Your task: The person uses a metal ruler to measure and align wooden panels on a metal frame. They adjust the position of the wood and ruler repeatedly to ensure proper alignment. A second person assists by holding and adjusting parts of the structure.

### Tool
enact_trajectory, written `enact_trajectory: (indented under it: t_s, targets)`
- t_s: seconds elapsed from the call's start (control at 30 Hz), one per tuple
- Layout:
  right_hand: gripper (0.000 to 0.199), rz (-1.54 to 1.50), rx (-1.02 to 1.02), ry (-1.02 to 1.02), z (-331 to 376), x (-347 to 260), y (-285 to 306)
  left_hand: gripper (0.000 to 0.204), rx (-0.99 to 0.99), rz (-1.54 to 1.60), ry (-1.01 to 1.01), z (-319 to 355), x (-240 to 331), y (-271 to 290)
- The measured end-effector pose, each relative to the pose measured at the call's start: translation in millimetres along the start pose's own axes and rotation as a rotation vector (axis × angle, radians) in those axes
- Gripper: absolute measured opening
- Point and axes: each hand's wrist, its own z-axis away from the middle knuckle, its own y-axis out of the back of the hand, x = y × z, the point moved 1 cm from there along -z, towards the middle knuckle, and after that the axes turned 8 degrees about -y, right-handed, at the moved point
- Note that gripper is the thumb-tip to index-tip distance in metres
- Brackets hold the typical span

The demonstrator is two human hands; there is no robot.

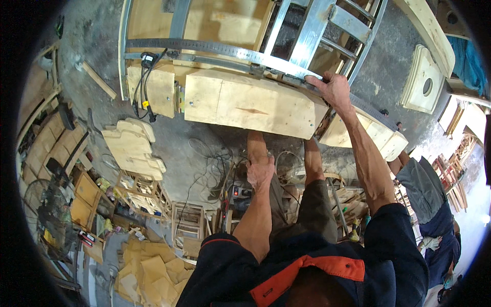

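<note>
Right hand [335, 88] up on the long metal ruler [225, 49], fingers [316, 80] pressed down flat on its edge, thumb side toward the plywood box [245, 102]. Not a wrap grip, more a hold-down.
Ruler lying across the top of the box, running from upper left down to the right, past the hand and on toward the smaller plywood block [381, 134]. Sits against the aluminium frame [312, 30] just behind it; touching or just beside, cannot tell.
Left hand [260, 171] hanging low in front of the body, below the box, well apart from the ruler. Fingers curled loosely inward; holding anything or not, cannot tell, back of hand toward camera.
Box resting on the counter, two screw heads visible on its front face. Second plywood block [152, 89] at its left, joined by a hinge-like metal piece. Black cable [143, 82] with yellow plug draped over that left block.
Floor below: tangle of cords [212, 163], stack of shaped plywood cutouts [134, 148] to the left, small wooden slatted frames [189, 222], loose plywood offcuts [148, 271] lower left. Fan [48, 215] at far left.
Plywood panel with round hole [423, 79] upper right. Another person [429, 204] in grey shorts at right edge.
</note>
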Motion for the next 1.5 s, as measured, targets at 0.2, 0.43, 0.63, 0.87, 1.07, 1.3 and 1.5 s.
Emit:
enact_trajectory:
  t_s: [0.2, 0.43, 0.63, 0.87, 1.07, 1.3, 1.5]
  targets:
    - [0.066, 0.007, 0.001, 0.029, 0.2, -13.5, -18.2, 0.094, 0.089, 0.014, 0.021, -0.3, -20.0, -6.9]
    - [0.072, -0.088, 0.189, 0.171, 9.9, -5.0, 7.6, 0.095, 0.061, 0.04, 0.06, 4.4, 4.7, -3.1]
    - [0.072, -0.101, 0.142, 0.127, 6.9, -6.5, 7.0, 0.092, 0.013, -0.035, 0.15, 2.3, 12.6, 5.3]
    - [0.064, -0.062, 0.113, 0.08, 6.3, -10.0, 11.9, 0.088, 0.059, -0.071, 0.103, 11.0, 24.7, 9.6]
    - [0.062, -0.065, 0.132, 0.112, 5.8, -4.3, 11.7, 0.093, 0.029, -0.059, 0.116, 0.1, 12.9, -0.3]
    - [0.063, -0.034, 0.126, 0.065, 10.3, -15.7, 1.5, 0.098, 0.009, 0.011, 0.099, 6.1, 7.2, 8.0]
    - [0.068, -0.045, 0.102, 0.093, 5.4, -11.3, 3.9, 0.098, -0.367, -0.148, 0.081, -49.3, -23.5, -20.7]
